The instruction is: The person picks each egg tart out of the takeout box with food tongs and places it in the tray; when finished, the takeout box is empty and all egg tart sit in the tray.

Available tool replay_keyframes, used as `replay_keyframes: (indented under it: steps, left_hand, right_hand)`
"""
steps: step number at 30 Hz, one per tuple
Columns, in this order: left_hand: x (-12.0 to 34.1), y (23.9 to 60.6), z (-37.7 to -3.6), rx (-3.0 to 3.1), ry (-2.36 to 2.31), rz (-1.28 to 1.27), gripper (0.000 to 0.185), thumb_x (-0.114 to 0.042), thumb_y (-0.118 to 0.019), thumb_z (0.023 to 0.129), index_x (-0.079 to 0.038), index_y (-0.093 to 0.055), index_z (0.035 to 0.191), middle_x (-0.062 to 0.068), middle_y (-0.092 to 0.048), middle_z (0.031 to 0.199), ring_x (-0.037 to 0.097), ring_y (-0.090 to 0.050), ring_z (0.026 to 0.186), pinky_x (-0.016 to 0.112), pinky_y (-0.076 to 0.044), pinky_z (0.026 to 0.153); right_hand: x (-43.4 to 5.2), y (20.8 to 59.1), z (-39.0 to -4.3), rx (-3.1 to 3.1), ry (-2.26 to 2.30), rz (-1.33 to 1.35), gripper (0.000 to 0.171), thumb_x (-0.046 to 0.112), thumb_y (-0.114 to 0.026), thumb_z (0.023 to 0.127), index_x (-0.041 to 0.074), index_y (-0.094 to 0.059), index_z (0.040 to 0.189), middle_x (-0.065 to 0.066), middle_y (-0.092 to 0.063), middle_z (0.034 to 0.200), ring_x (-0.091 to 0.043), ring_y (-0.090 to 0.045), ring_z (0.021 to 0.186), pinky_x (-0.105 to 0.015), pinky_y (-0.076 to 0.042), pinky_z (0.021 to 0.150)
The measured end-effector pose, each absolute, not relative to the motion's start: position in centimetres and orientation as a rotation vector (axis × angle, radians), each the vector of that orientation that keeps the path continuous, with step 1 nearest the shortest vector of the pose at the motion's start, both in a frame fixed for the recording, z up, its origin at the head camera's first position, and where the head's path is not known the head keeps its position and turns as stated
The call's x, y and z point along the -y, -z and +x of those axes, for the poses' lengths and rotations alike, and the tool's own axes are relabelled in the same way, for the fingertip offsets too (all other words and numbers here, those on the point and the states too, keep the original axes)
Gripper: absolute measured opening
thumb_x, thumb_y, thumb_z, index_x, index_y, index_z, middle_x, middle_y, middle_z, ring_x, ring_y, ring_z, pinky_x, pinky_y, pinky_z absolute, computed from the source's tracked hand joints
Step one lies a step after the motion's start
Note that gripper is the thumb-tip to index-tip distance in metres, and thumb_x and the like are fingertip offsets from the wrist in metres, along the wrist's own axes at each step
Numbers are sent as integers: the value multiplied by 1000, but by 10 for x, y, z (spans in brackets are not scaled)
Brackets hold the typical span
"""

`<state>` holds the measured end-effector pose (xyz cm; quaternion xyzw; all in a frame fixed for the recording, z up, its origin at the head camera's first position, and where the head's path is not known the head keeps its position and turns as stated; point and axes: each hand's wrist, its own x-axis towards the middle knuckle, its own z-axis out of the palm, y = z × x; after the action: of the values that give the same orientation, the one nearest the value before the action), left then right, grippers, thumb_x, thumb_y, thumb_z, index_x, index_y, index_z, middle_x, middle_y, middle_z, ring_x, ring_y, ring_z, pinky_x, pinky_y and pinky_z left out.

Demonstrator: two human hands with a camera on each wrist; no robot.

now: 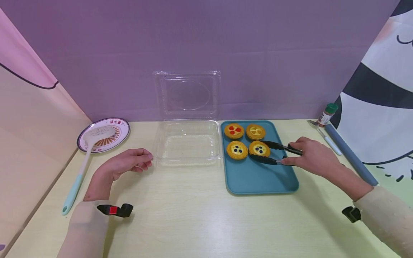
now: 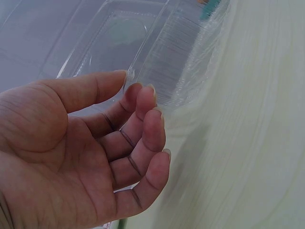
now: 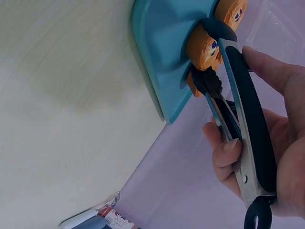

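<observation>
My right hand (image 1: 314, 156) grips a pair of black-and-metal tongs (image 3: 252, 124). The tong tips lie on either side of an egg tart with blue dots (image 1: 259, 148), the front right one on a blue tray (image 1: 258, 179). Beside it on the tray are another blue-dotted tart (image 1: 237, 150), a red-topped tart (image 1: 233, 131) and a yellow-topped tart (image 1: 255, 132). My left hand (image 1: 132, 161), fingers loosely bent, is at the left edge of a clear plastic box (image 1: 187, 157) with its lid (image 1: 188, 95) raised. Whether the fingertips touch the box, I cannot tell.
On the left, a white skimmer with a mint handle (image 1: 73, 191) leans across a patterned plate (image 1: 124, 141). At the far right are a green-capped spice bottle (image 1: 326, 116), a white-handled utensil (image 1: 332, 145) and a blue-grey roll (image 1: 353, 156). A purple cloth (image 1: 187, 36) hangs behind the table.
</observation>
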<state>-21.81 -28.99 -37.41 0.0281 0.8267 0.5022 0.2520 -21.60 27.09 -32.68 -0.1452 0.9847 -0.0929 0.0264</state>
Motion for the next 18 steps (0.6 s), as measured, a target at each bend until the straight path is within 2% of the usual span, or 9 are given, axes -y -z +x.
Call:
replay_keyframes:
  steps: [10, 18]
  left_hand:
    - [290, 374, -218, -2252, -1360, 71, 43, -31, -56, 103, 6, -52, 122, 6, -62, 100, 17, -59, 89, 28, -53, 83]
    - [289, 372, -216, -2253, -1355, 73, 42, -32, -57, 103, 5, -52, 121, 7, -62, 101, 19, -59, 91, 30, -53, 85]
  right_hand:
    - [-272, 329, -216, -3056, 274, -447, 82, 61, -75, 80, -4, -63, 129, -23, -64, 119, -27, -64, 87, -37, -53, 65]
    - [-272, 326, -214, -3060, 282, -436, 84, 63, -75, 79, -4, -63, 129, -22, -63, 121, -27, -65, 87, -35, -51, 62]
